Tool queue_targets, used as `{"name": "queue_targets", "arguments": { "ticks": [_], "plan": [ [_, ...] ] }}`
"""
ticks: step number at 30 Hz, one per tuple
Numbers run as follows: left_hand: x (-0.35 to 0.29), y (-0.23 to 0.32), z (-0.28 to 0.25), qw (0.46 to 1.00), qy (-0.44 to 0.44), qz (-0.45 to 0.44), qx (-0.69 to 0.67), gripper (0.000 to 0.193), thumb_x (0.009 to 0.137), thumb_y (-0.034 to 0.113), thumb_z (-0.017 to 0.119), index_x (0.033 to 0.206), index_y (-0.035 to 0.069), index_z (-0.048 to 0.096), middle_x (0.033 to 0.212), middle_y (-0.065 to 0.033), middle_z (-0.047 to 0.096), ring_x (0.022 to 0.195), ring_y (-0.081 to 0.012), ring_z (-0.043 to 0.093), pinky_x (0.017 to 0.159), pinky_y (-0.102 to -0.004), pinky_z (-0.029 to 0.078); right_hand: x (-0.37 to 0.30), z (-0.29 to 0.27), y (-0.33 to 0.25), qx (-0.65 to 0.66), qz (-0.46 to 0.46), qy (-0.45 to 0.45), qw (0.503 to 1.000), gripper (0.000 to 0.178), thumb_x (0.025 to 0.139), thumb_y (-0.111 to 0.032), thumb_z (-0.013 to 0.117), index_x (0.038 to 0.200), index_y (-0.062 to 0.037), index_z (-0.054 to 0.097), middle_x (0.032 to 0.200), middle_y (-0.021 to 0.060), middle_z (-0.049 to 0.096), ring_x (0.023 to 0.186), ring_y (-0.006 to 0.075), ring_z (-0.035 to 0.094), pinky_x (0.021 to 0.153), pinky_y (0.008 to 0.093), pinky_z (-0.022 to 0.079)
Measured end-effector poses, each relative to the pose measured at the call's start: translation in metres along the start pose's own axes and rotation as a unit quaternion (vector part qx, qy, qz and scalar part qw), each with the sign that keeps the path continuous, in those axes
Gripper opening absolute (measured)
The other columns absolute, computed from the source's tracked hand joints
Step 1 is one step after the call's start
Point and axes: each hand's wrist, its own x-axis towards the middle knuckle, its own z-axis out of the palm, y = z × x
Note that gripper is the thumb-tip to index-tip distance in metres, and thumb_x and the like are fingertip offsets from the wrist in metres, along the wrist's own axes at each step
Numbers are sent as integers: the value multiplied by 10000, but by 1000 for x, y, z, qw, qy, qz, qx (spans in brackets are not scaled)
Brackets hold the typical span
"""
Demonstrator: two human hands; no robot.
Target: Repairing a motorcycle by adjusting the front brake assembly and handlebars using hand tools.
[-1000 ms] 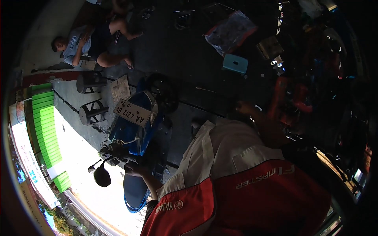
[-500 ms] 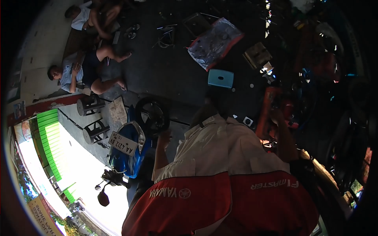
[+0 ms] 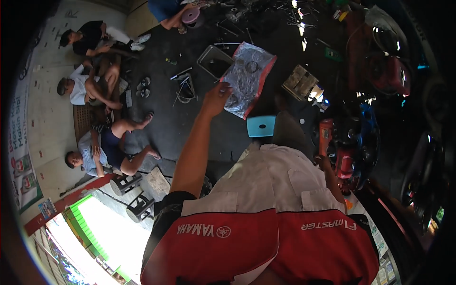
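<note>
Now reaching the left hand (image 3: 216, 99) out, earlier tucked low, grip spreading apart and touching the clear plastic bag (image 3: 248, 78) lying on the floor (image 3: 190, 128) beside the blue stool (image 3: 261, 126); right hand (image 3: 324, 161) resting by the red machine (image 3: 343, 161), grip unclear.

A plastic bag (image 3: 248, 78) lies on the floor (image 3: 180, 123) ahead, with a tray (image 3: 214, 59) just to its left and a box (image 3: 301, 81) to its right. A small stool (image 3: 261, 126) stands nearer, below the bag. Far left, people (image 3: 102, 152) sit against the wall (image 3: 42, 118).
</note>
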Motion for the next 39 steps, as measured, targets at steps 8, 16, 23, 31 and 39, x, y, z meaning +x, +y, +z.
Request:
{"name": "queue_targets", "arguments": {
  "ticks": [8, 16, 23, 31, 39],
  "plan": [
    [155, 30, 15, 988, -131, -39, 73, 517, 970, 438, 655, 1279, 25, 633, 1209, -189, 691, 1071, -342, 685, 911, -411, 525, 160, -93, -161, -82, -108, 61, 989, 302, 968, -201, 604, 1214, -36, 665, 1015, 104, 734, 811, 206, 697, 708, 345, 545],
    [196, -113, -50, 952, -6, -307, -3, 445, 965, 461, 656, 1172, 70, 693, 1046, -112, 736, 860, -272, 723, 494, -426, 566, 204, -270, -329, 215, -51, 138, 966, 256, 998, -190, 574, 1176, -41, 684, 985, 92, 730, 745, 159, 673, 597, 287, 512],
    [275, -105, 3, 915, -49, -384, -117, 462, 964, 418, 674, 1131, -13, 682, 1009, -123, 733, 774, -194, 697, 678, -340, 554, 230, -312, -285, 184, 74, 117, 973, 169, 923, -66, 566, 1012, -58, 710, 895, 46, 695, 743, 175, 677, 580, 291, 517],
    [495, -68, 51, 906, -86, -359, -204, 396, 969, 383, 669, 1150, 31, 693, 1012, -140, 729, 764, -228, 697, 687, -376, 540, 319, -420, -408, 190, 97, 140, 967, 203, 980, -75, 544, 1129, -21, 669, 1021, 111, 732, 852, 202, 702, 721, 330, 569],
    [724, 23, 48, 936, -33, -252, -241, 394, 996, 415, 603, 1073, 49, 726, 869, -116, 741, 764, -229, 706, 723, -358, 534, 386, -655, -589, 203, -14, 288, 936, 337, 1044, -265, 553, 1278, -42, 649, 1104, 66, 708, 863, 161, 692, 699, 287, 533]
  ]
}}
